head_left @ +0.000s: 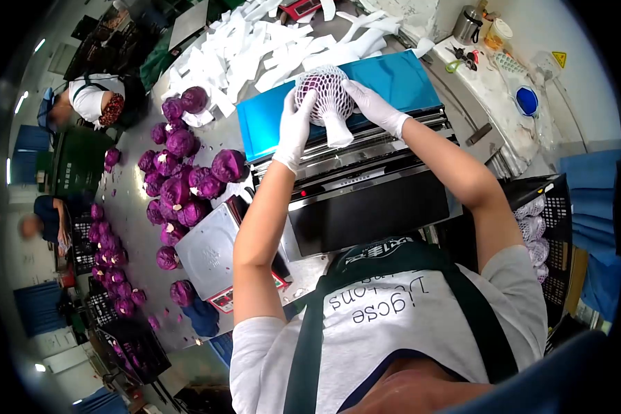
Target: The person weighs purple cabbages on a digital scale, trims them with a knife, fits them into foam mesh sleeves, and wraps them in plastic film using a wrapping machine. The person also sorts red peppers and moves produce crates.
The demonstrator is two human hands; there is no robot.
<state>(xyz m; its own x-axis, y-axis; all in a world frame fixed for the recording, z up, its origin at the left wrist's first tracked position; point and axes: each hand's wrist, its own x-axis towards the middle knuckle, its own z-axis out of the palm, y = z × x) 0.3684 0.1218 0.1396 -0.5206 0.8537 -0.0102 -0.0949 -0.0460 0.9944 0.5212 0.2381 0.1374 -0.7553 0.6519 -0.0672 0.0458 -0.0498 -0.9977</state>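
Between my two white-gloved hands is a red cabbage (pixel 319 93) in a white foam net sleeve, its loose sleeve end hanging toward me. My left hand (pixel 295 131) presses its left side with the fingers pointing up along the net. On the other side, my right hand (pixel 372 107) grips the upper right of the cabbage. Both hands are over the blue plate (pixel 393 79) of a wrapping machine. The machine's black front (pixel 372 207), with metal rollers behind it, lies between my forearms.
Several bare red cabbages (pixel 179 193) are piled at left, beside a weighing scale (pixel 210 252). White foam sleeves (pixel 234 52) heap behind the plate. At right, a side table (pixel 490 90) holds scissors and a steel kettle (pixel 468 25); a black crate (pixel 555 234) contains netted cabbages. Co-workers (pixel 96 100) stand far left.
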